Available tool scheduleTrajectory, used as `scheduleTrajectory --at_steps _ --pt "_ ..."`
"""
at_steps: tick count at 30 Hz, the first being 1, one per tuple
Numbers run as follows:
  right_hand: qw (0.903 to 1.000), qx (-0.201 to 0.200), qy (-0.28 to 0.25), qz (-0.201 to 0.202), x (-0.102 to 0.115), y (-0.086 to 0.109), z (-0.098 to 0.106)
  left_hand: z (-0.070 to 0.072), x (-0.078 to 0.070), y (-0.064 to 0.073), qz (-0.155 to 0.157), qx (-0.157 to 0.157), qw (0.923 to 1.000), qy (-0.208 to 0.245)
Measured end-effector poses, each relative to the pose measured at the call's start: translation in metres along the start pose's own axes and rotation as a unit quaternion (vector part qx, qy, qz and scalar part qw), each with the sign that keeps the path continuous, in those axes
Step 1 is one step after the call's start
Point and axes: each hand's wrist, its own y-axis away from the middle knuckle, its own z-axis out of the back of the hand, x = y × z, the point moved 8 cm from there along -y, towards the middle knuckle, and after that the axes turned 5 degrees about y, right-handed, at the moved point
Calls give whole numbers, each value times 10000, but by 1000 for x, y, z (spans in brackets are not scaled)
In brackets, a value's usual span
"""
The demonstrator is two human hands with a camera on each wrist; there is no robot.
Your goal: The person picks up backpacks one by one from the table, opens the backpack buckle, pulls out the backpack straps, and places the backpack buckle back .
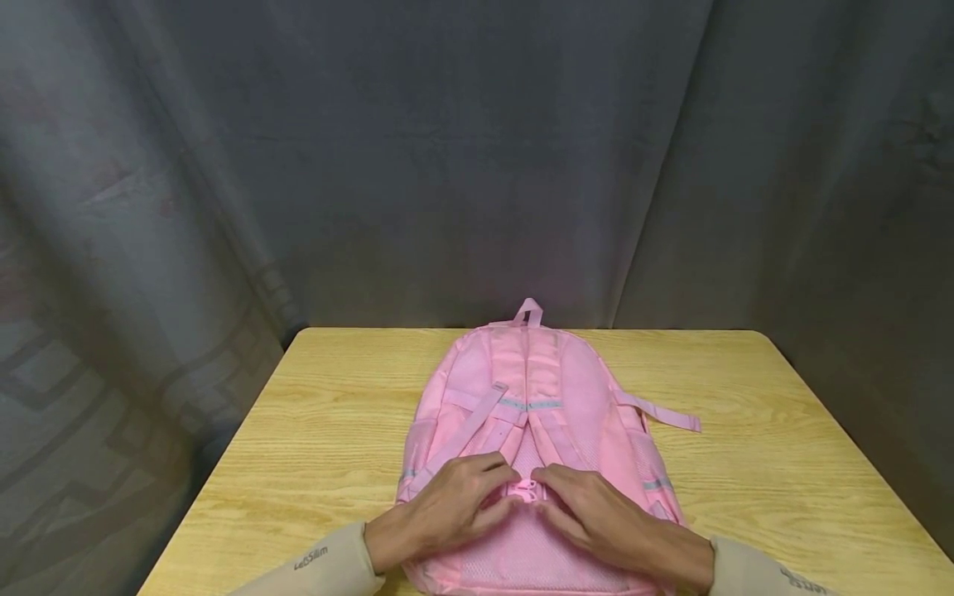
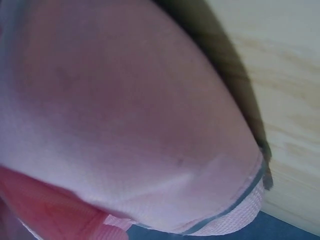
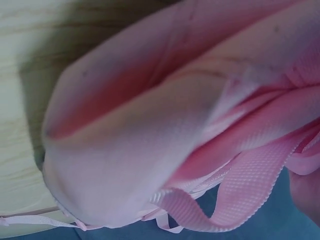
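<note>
A pink backpack (image 1: pixel 484 348) lies on the table with its shoulder-strap side up and its top handle (image 1: pixel 529 310) toward the back. Over its lower middle is a small pink plastic buckle (image 1: pixel 526 490). From the left, my left hand (image 1: pixel 471 495) pinches at one side of the buckle between thumb and fingers. My right hand (image 1: pixel 589 505) pinches at the other side, facing the left. The fingertips partly hide the buckle's ends. In the left wrist view, smooth pink backpack fabric (image 2: pixel 125 110) fills most of the picture. Folded fabric (image 3: pixel 125 155) and a webbing strap (image 3: pixel 245 190) appear in the right wrist view.
The wood-grain table (image 1: pixel 320 397) extends on both sides of the backpack. A loose strap end (image 1: pixel 674 416) sticks out to the right over the tabletop. Dark grey curtains (image 1: pixel 447 165) hang behind the table and along both sides.
</note>
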Motion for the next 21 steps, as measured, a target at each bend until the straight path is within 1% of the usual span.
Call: scheduleTrajectory --at_steps 7,14,21 --pt "9999 -39 -119 67 -2 0 2 1 3 2 112 -8 9999 32" --pt "9999 -98 -20 94 -2 2 5 1 3 2 85 -14 9999 90" --pt "9998 -213 -6 20 -3 2 9 4 4 1 165 -94 9996 191"
